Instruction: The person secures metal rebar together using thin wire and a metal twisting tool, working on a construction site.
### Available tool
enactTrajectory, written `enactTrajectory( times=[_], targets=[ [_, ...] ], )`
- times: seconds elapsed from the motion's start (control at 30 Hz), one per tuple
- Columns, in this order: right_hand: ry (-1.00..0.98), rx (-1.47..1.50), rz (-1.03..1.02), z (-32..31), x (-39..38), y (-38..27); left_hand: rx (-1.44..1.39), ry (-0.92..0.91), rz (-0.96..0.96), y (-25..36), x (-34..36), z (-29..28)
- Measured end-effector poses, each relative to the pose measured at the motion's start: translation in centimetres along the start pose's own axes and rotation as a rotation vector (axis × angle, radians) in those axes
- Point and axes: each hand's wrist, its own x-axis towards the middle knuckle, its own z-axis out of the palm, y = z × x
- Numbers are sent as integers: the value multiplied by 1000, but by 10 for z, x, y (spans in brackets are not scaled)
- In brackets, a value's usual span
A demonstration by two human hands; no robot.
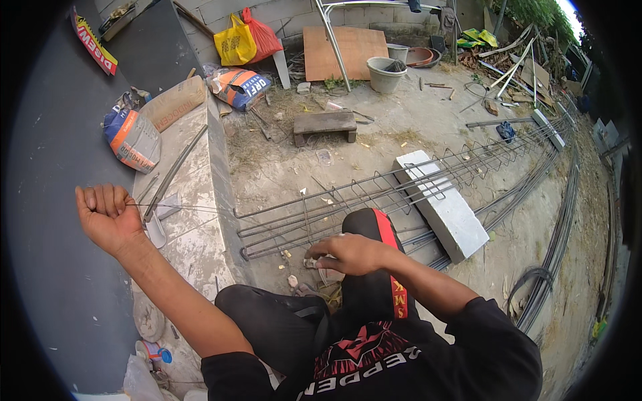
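My left hand is raised at the left, closed in a fist around thin wire. The strands stretch right from the fist toward the hooked ends of a long rebar cage. Over my knee, my right hand has its fingers curled downward. A small greyish thing shows at its fingertips, too small to name. The cage has long bars with bent stirrups spaced along it. It lies across a pale block and runs away to the far right, where a second pale block supports it.
A low concrete ledge with a metal bar and trowel-like tool is at my left. Cement bags stand beyond. A small wooden bench sits ahead. Loose rebar lies at right; a bucket stands farther back.
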Motion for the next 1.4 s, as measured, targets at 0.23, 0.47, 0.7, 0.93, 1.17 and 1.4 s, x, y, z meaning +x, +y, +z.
enactTrajectory(
  times=[0.23, 0.47, 0.7, 0.93, 1.17, 1.4],
  targets=[
    [812, 54, -134, -49, 68, -81, 143, 71, -84, -112, -69, 87],
    [826, -403, -164, -137, 80, -23, 88, -536, -322, -152, -27, 108],
    [252, 747, 19, -126, 137, -6, 295, -282, -323, -240, -28, 58],
    [824, 658, 379, -120, 162, 117, 1192, -496, -621, -321, -71, -134],
    [692, 920, 824, 41, 107, 189, 1485, -765, -1092, -372, -228, -310],
    [371, 1023, 1029, 149, 66, 209, 1543, -693, -1118, -380, -262, -336]
  ],
)
